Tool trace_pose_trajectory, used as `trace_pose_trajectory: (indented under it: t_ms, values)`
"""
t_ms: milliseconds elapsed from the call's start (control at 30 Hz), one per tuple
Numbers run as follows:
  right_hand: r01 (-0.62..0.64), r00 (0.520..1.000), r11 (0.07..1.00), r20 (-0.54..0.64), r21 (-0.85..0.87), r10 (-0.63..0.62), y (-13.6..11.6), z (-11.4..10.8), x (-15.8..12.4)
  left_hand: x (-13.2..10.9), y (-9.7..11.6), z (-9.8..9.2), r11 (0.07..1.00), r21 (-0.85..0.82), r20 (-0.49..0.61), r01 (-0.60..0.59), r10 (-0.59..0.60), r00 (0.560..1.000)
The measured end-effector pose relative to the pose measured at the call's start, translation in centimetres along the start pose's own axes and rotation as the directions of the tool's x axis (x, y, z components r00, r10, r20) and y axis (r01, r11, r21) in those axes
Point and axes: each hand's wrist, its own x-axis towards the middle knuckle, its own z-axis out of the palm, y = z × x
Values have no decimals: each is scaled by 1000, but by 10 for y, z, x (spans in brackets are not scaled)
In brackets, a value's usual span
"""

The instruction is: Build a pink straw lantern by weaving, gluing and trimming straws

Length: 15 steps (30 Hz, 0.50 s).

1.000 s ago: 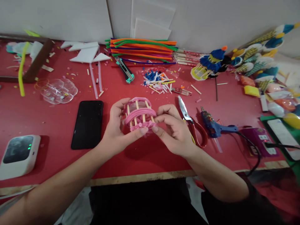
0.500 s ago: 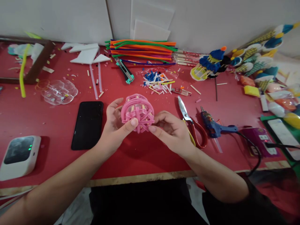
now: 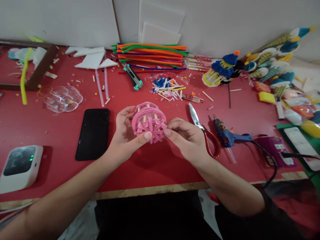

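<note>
A small round craft piece (image 3: 149, 116), made of pink pipe cleaners and short pale sticks, is held above the red table (image 3: 150, 170). My left hand (image 3: 126, 135) is closed around its left side, the thumb pressing on its front. On the lower right, my right hand (image 3: 187, 136) pinches the piece's edge between thumb and bent fingers. The fingertips behind it are partly hidden. Scissors (image 3: 203, 128) with red handles lie right beside my right hand, partly covered by it. A black phone (image 3: 93, 134) rests to the left of my left hand.
A blue glue gun (image 3: 228, 132) and purple box (image 3: 278, 151) lie at right. Farther back are pipe cleaners (image 3: 151, 55), a utility knife (image 3: 133, 76) and cut sticks (image 3: 170, 87). A clear plastic tray (image 3: 63, 99) and white device (image 3: 22, 168) are at left.
The pink piece has shifted slightly right and tilted, showing more of its sticks between the pink bands. Both hands keep hold of it, having moved slightly with it.
</note>
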Motion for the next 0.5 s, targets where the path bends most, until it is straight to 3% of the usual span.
trace_pose_trajectory:
  t_ms: [233, 500]
  values:
    - [16, 1000, 995, 3, -95, -16, -1, -3, -1, 0, -1, -1, 997, -62, 7, 49, -49, 999]
    - [36, 999, 996, 29, -85, -33, -2, -7, -2, 0, 1, 0, 995, -66, -24, 73, -75, 997]
